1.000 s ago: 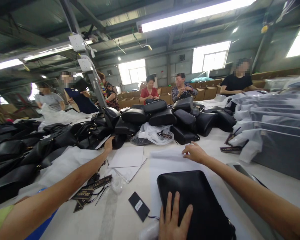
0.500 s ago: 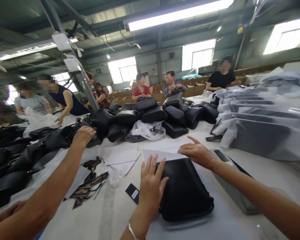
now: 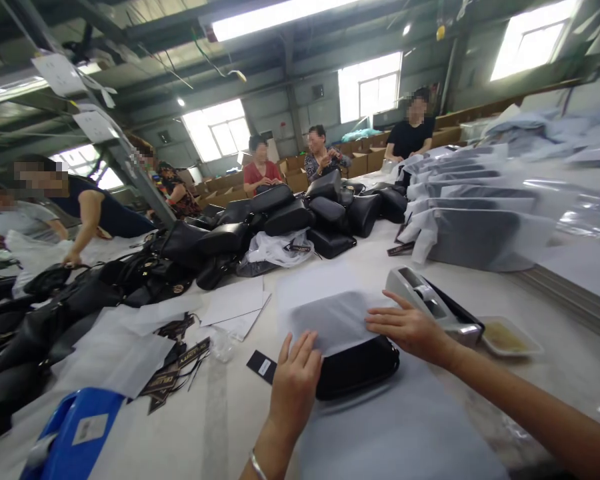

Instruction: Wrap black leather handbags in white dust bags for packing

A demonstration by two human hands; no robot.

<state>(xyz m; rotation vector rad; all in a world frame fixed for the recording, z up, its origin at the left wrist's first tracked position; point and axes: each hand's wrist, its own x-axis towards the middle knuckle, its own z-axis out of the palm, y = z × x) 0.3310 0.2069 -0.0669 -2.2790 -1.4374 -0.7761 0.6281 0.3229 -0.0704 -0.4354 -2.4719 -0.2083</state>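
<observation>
A black handbag (image 3: 356,373) lies on a large sheet of white wrapping paper (image 3: 380,433). The paper's far part, a translucent flap (image 3: 330,317), is folded over the bag's top, leaving its near side bare. My left hand (image 3: 295,367), with a bracelet at the wrist, rests fingers outstretched at the bag's left side and the flap's edge. On the flap's right edge lies my right hand (image 3: 413,327), fingers extended and flat. A black tag (image 3: 261,368) with a white label sits left of my left hand.
A grey tape dispenser (image 3: 425,293) and a shallow tray (image 3: 511,335) stand to the right. At lower left is a blue dispenser (image 3: 80,427), near loose tags (image 3: 180,363). Black bags (image 3: 280,217) pile up beyond; wrapped bags (image 3: 480,237) stand in a row. Several people work across the table.
The paper's far part has come over the bag toward me, and both hands now lie on or beside it. Another person's arm at the left has left the view. The camera has turned right.
</observation>
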